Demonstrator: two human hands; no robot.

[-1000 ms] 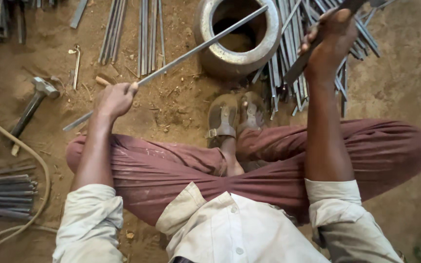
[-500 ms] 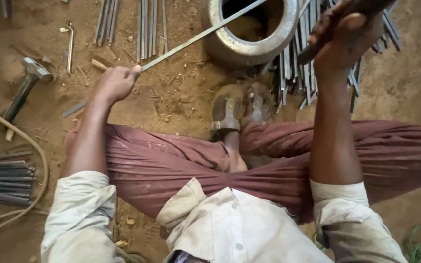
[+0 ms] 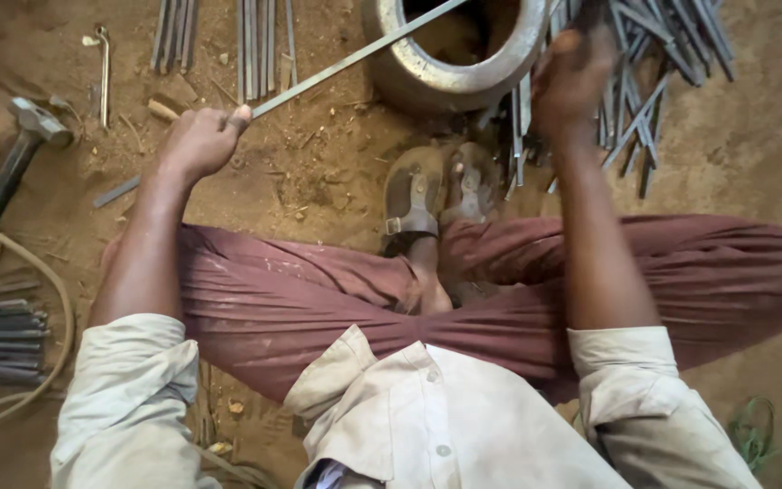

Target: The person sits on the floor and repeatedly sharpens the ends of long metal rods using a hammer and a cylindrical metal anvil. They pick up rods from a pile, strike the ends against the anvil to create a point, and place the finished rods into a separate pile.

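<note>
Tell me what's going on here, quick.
A person sits cross-legged on a dirt floor. The left hand grips one end of a long metal rod, which slants up across the rim of a round metal pot. The right hand is blurred above a heap of short metal rods; what it holds cannot be told. A hammer lies on the ground to the left.

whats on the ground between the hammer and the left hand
In the head view, a short metal bar lies on the dirt between the hammer and the left hand.
</note>
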